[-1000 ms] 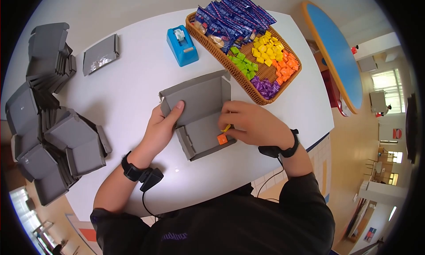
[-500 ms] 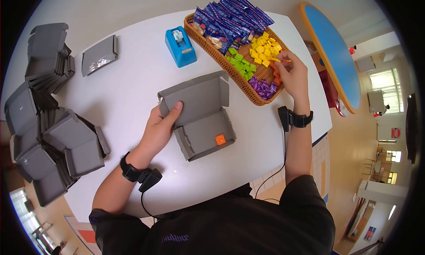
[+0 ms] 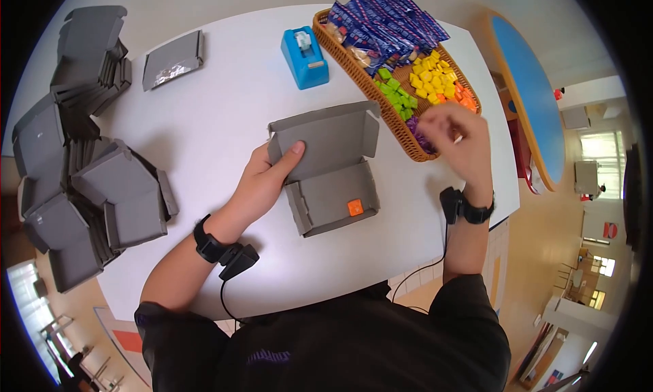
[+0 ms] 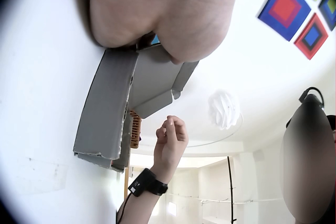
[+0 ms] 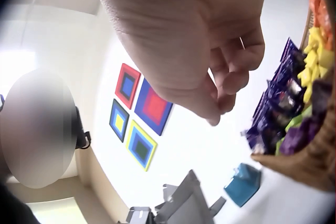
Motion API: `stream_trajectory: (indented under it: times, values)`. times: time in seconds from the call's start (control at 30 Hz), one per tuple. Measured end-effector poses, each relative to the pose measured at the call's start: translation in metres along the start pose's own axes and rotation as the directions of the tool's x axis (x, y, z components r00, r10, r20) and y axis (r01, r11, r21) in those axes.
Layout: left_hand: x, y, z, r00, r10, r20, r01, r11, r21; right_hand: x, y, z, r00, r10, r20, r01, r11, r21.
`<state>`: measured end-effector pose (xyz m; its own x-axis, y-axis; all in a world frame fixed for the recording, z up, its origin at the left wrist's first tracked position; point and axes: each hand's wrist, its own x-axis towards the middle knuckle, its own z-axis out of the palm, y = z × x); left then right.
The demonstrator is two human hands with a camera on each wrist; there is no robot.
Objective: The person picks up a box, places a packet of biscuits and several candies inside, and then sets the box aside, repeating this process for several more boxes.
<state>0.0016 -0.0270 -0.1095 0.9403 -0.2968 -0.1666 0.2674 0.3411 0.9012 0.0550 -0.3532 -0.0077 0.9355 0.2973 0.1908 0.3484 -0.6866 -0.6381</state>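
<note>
My left hand (image 3: pixel 272 171) grips the raised lid of a small grey cardboard box (image 3: pixel 323 191), its thumb flat on the inner face. The box stands unfolded on the white table, and one orange wrapped candy (image 3: pixel 355 207) lies in its near right corner. My right hand (image 3: pixel 462 140), blurred by motion, is over the near end of a wicker basket (image 3: pixel 403 132), overlapping the purple candies (image 3: pixel 420 137). In the right wrist view its fingers (image 5: pixel 237 81) curl toward the thumb; I cannot tell whether a candy is between them.
The basket also carries blue snack packets (image 3: pixel 388 28) and green (image 3: pixel 394 92), yellow (image 3: pixel 433 77) and orange candies (image 3: pixel 466 96). Beside it stands a blue tape dispenser (image 3: pixel 306 58). Stacked open grey boxes (image 3: pixel 122 194) line the left side; a closed flat box (image 3: pixel 173 60) lies farther back.
My right hand carried a yellow candy away from the box to the basket, showed yellow and orange pieces there, and is now nearer the purple candies. My left hand keeps its grip.
</note>
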Motion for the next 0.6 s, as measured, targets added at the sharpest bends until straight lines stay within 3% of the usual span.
stream_trajectory:
  times: [0.07, 0.13, 0.23, 0.33, 0.53, 0.6]
  values:
    - [-0.001, -0.001, -0.001, 1.0, 0.004, 0.002, -0.004, 1.0, 0.009, -0.011, -0.024, 0.016, 0.97, -0.138, 0.202, 0.141, 0.99, 0.0]
    - [-0.001, -0.001, -0.001, 1.0, -0.001, 0.0, 0.001, 1.0, 0.008, -0.024, -0.045, 0.035, 0.894, -0.236, 0.38, 0.229, 0.971, 0.063]
    - [-0.001, -0.001, 0.0, 1.0, -0.006, -0.011, 0.006, 1.0, -0.009, -0.04, -0.056, 0.06, 0.815, -0.397, 0.421, 0.478, 0.873, -0.102]
    - [-0.001, -0.002, -0.003, 1.0, -0.018, -0.025, 0.019, 0.999, 0.037, -0.046, -0.047, 0.07, 0.81, -0.333, 0.483, 0.446, 0.884, -0.137]
    - [-0.003, 0.001, 0.002, 0.997, -0.05, -0.061, 0.046, 0.997, -0.054, -0.042, -0.04, 0.069, 0.766, -0.401, 0.502, 0.468, 0.884, -0.009]
    - [-0.003, 0.001, 0.002, 0.997, -0.052, -0.052, 0.049, 0.997, -0.053, -0.033, -0.043, 0.057, 0.797, -0.332, 0.505, 0.332, 0.939, 0.093]
